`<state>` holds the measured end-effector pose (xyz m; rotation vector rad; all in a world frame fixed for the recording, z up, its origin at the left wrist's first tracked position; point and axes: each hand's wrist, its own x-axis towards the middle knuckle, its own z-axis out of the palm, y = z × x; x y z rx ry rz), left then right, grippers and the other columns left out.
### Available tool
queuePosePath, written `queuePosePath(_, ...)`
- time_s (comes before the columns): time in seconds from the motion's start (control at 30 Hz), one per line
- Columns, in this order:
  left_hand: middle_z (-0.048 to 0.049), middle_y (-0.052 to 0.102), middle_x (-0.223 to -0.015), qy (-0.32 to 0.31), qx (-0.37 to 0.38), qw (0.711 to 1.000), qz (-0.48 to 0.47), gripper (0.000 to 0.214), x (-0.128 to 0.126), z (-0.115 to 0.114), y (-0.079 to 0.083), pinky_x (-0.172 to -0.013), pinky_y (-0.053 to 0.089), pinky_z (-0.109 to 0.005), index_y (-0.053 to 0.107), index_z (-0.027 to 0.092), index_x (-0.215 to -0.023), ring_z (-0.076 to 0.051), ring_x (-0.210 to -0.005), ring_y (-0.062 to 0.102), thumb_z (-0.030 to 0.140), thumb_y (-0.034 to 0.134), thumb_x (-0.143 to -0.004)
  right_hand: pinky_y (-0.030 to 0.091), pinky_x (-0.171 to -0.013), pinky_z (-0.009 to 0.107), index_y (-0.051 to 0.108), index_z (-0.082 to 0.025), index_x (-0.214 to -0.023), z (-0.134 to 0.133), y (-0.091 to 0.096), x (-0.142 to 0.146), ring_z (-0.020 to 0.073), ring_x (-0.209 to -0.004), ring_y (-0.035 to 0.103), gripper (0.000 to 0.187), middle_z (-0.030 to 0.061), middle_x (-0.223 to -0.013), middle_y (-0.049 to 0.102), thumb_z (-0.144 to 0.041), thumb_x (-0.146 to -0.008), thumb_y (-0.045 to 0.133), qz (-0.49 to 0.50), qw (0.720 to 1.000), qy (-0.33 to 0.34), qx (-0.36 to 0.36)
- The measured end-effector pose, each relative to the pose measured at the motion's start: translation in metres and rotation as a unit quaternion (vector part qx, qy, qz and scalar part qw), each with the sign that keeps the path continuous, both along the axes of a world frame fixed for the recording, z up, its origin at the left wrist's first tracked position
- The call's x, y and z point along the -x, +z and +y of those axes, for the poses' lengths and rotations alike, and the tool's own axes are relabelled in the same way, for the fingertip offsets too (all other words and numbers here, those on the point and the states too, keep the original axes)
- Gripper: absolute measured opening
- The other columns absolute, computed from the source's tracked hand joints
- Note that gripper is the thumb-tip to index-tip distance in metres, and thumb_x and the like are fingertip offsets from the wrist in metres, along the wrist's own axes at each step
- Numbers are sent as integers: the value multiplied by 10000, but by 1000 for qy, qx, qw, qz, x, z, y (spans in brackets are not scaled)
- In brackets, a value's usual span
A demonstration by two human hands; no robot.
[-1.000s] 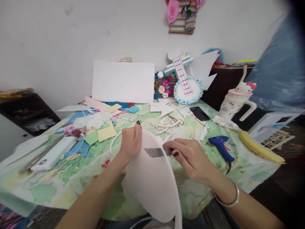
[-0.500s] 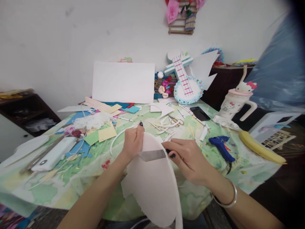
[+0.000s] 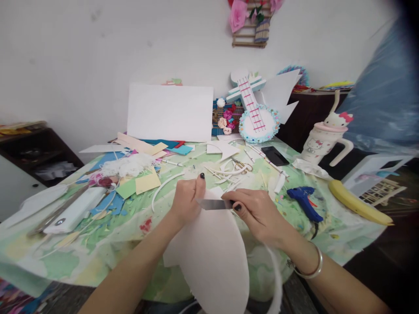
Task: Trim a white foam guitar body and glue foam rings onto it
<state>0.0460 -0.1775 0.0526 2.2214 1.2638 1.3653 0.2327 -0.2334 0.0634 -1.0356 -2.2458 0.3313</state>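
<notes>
A rounded white foam board slants from the table's front edge down towards my lap. My left hand is closed on its upper left edge, thumb up. My right hand grips a knife by its dark handle, which the fingers mostly hide. The wide grey blade points left across the top of the board, its tip close to my left thumb. A narrow curved white strip hangs under my right hand, apart from the board's right edge; its upper end is hidden.
Scissors lie among white offcuts beyond my hands. To the right are a blue glue gun, a phone, a banana and a tumbler. Coloured paper and a white box-shaped device lie left.
The blade has moved up the board to its top end. The white strip, earlier along the right edge, now bows away to the right. My left hand sits slightly lower and further right.
</notes>
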Motion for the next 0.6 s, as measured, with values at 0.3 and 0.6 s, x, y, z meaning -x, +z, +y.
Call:
queuePosePath(0.3, 23, 258, -378, 181, -14, 983, 42, 492, 24, 26, 13, -466, 172, -276, 226, 203, -424, -103, -392, 267, 364, 314, -881, 242, -457, 236, 621, -147, -893, 32, -20, -11, 72, -446, 314, 483, -40, -566, 428, -572, -850, 394, 291, 932, -12, 214)
queuePosePath(0.6, -45, 569, -510, 176, -2, 984, -24, 468, 45, 58, 27, -525, 322, -254, 573, 161, -517, -159, -534, 507, 427, 393, -858, 203, -383, 208, 568, -138, -720, 51, -14, -1, 46, -374, 327, 316, -81, -455, 395, -368, -596, 746, 417, 858, -70, 292)
